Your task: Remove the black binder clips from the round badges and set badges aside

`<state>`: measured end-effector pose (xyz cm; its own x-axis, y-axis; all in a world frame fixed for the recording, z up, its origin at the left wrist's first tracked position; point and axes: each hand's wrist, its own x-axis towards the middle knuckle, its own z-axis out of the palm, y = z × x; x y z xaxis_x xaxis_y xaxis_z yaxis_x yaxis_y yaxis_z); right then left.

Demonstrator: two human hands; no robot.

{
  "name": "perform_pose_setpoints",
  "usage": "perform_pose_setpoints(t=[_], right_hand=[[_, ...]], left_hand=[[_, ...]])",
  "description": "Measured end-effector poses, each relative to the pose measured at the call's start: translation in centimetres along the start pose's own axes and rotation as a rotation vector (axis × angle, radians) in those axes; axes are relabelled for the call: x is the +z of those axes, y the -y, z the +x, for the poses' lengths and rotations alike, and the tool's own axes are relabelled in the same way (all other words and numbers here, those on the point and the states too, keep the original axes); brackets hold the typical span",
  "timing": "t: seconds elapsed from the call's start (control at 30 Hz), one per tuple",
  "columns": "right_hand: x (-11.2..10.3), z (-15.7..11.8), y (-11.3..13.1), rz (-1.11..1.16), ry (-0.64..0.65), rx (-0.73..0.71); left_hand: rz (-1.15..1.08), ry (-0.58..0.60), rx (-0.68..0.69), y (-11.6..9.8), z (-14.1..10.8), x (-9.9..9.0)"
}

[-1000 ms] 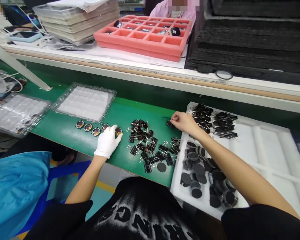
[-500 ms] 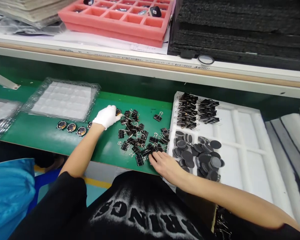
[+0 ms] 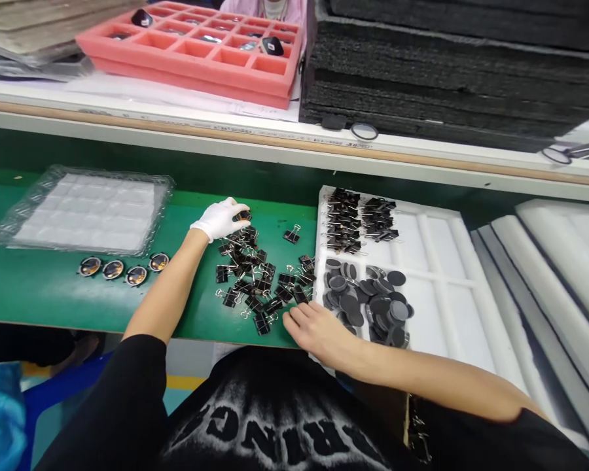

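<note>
My left hand (image 3: pixel 220 220), in a white glove, is closed around the edge of a round lens (image 3: pixel 243 215) with a dark, amber-glinting face. It hovers at the far end of a loose pile of black binder clips (image 3: pixel 248 261). My right hand (image 3: pixel 319 330) is bare, its fingers curled at the near right edge of that pile; whatever they may hold is hidden. One binder clip (image 3: pixel 292 234) lies apart. To the left, several similar round lenses (image 3: pixel 112 269) with small metal clamps at their rims rest on the green table (image 3: pixel 196 288).
A white foam tray (image 3: pixel 425 252) on the right holds stacked binder clips (image 3: pixel 343 219) and dark round discs (image 3: pixel 373 301). Clear plastic trays (image 3: pixel 86 209) lie left. Above runs a shelf (image 3: pixel 186 131) with a pink foam tray (image 3: pixel 186 75) and black foam sheets (image 3: pixel 422 72). A person sits beyond.
My left hand has moved right with the round lens, toward the far end of the clip pile. My right hand has drawn slightly back toward me. The camera view has shifted.
</note>
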<state>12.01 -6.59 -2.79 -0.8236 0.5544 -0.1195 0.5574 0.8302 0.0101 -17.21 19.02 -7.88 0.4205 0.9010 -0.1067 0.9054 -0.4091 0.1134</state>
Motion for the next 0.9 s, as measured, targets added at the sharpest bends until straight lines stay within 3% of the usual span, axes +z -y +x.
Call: perform_pose_setpoints(t=[0.1, 0.2, 0.3, 0.37, 0.47, 0.6, 0.77, 0.9], right_hand=[[-2.6, 0.7, -3.4, 0.331, -0.13, 0.224], [-3.8, 4.5, -9.2, 0.552, -0.301, 0.447], [-2.5, 11.0, -14.4, 0.803, -0.33, 0.665], [-0.9, 15.4, -16.3, 1.018, -0.311, 0.766], [1.4, 19.6, -16.7, 1.178, -0.265, 0.774], [2.7, 20.9, -15.8, 1.213, -0.223, 0.746], [1.7, 20.5, -16.5, 1.322, -0.136, 0.783], [0.4, 20.0, -17.5, 1.437, 0.026, 0.799]], left_hand=[[-0.036, -0.014, 0.08, -0.6, -0.1, 0.5], [-0.089, -0.027, 0.153, -1.0, -0.8, 1.1], [-0.128, -0.054, 0.158, -1.2, -1.4, 1.5], [-0.141, -0.079, 0.126, -1.2, -1.6, 1.7], [-0.157, -0.11, 0.112, -1.4, -1.6, 1.8], [-0.165, -0.123, 0.139, -1.5, -1.6, 1.9], [-0.17, -0.129, 0.151, -1.3, -1.5, 2.2], [-0.173, -0.138, 0.163, -1.3, -1.5, 2.4]])
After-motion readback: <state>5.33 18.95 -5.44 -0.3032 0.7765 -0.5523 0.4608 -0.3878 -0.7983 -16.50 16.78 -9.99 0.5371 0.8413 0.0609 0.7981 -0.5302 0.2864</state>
